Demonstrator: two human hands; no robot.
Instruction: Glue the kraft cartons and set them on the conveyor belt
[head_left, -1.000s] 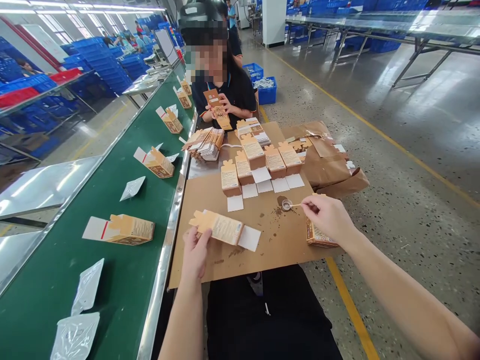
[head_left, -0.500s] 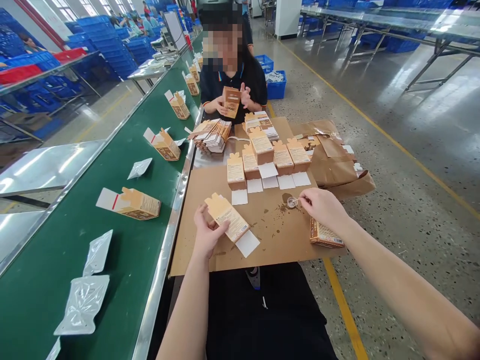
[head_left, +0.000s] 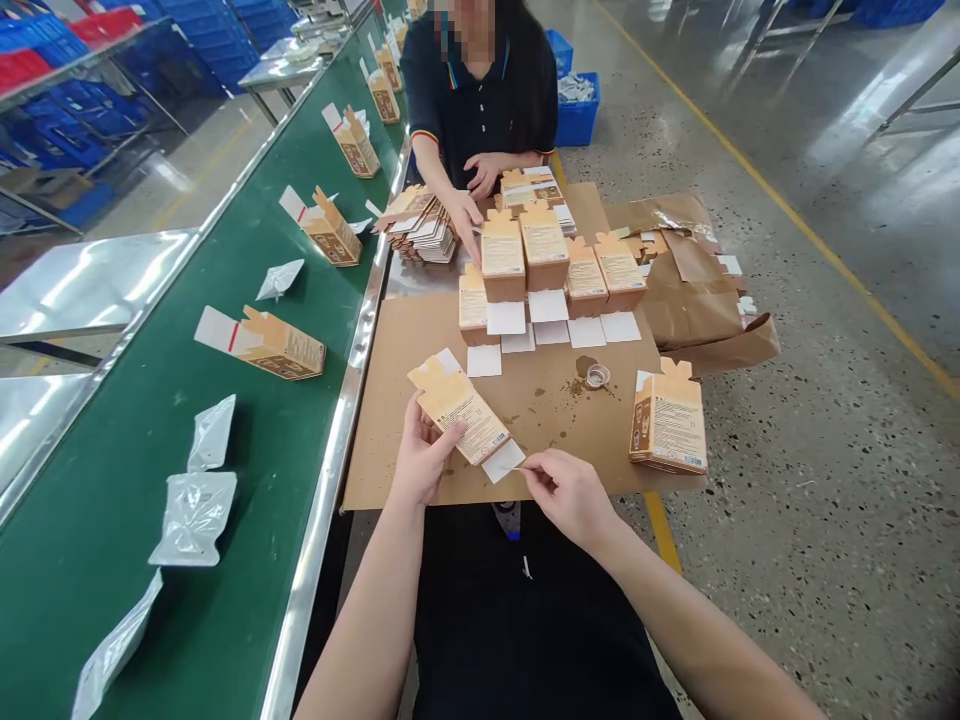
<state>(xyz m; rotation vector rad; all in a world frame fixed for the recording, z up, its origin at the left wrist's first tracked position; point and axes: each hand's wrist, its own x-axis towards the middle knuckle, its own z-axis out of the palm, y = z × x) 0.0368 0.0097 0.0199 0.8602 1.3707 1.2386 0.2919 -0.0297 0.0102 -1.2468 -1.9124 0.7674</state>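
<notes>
My left hand (head_left: pixel 424 455) is closed on a brown and tan carton (head_left: pixel 469 415), its thumb across the printed face. A white flap (head_left: pixel 504 461) sticks out of the carton's near end. In the fingertips of my right hand (head_left: pixel 574 497) is a thin, light stick (head_left: pixel 517 469), with its tip at the white flap; whether it touches cannot be made out. A small clear dish (head_left: pixel 597 376) lies beyond my right hand, with wet-looking spots around it on the cardboard sheet (head_left: pixel 397 400). Several similar cartons (head_left: pixel 679 425) lie stacked to the right.
Opposite, a person (head_left: pixel 480 110) reaches toward a group of cartons (head_left: pixel 545 245) with white flaps facing me. A green conveyor belt (head_left: pixel 247 510) on my left carries open cartons (head_left: pixel 281 343) and silvery pouches (head_left: pixel 196 517). Brown wrapping paper (head_left: pixel 675 310) lies at the right.
My right hand has moved from the small dish to the carton's flap with the stick. The person opposite has set a carton onto the group. The view has tilted down.
</notes>
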